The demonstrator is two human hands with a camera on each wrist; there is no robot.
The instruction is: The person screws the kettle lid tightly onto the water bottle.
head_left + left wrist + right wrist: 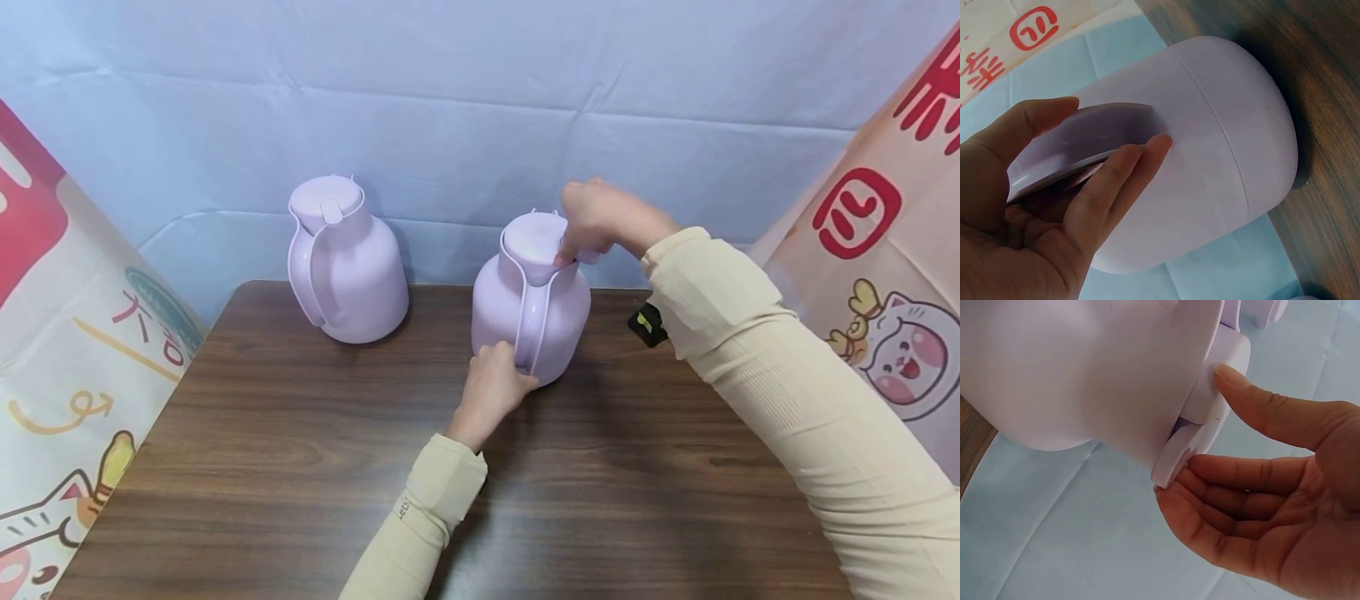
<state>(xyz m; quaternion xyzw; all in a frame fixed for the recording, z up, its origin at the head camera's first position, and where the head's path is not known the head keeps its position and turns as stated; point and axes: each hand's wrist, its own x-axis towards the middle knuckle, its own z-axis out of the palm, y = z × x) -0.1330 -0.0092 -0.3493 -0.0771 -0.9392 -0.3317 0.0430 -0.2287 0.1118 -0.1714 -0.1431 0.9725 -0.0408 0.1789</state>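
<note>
Two pale lilac thermos jugs stand on the table. The nearer right-hand jug (491,300) has its handle (531,329) facing me. My left hand (491,392) holds the lower part of that handle; in the left wrist view the thumb lies along one side and the fingers (1094,203) along the other. At the top, my right hand (600,217) pinches the lid (536,237) at its right edge. The right wrist view shows the thumb on the lid's top (1213,384) and fingertips against a small tilted flap (1179,450) at the rim.
The second lilac jug (375,283) stands to the left at the table's back edge, lid on. Beside my right sleeve lies a small black object (648,325) with a yellow mark. A pale blue cloth (450,100) hangs behind the brown wooden table (300,475); printed sheets flank it.
</note>
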